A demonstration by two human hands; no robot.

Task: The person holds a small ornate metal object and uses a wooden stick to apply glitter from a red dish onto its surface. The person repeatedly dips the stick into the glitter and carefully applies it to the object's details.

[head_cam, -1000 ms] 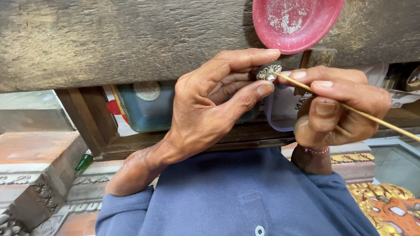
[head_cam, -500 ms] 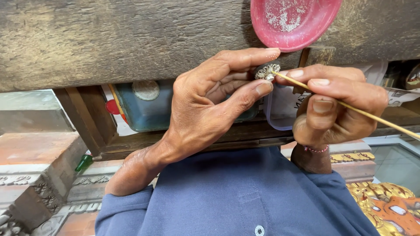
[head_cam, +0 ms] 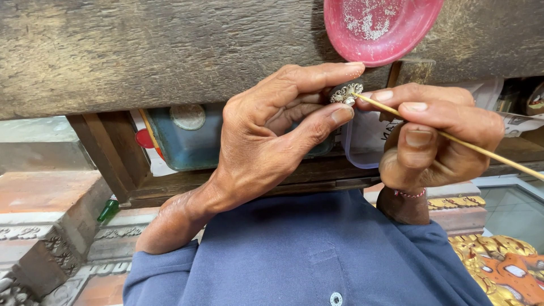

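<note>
Head view: the left hand [head_cam: 266, 136] pinches a small silvery filigree ornament [head_cam: 346, 93] between its index fingertip above and thumb tip below, with the other fingers curled behind it. That grip sits just under the edge of the rough wooden worktop [head_cam: 141, 51]. Right of the grip, the right hand [head_cam: 436, 136] is pressed together on a thin wooden stick [head_cam: 464, 141], whose tip touches the ornament's right side. Above the grip, a pink shallow dish [head_cam: 385, 25] with a dusting of fine grains rests on the worktop.

The ornament looks very light, and its open lacy metalwork is likely easy to bend, so holding it by the rim suits it. The stick seems stiff but slender and could snap if pushed hard.
</note>
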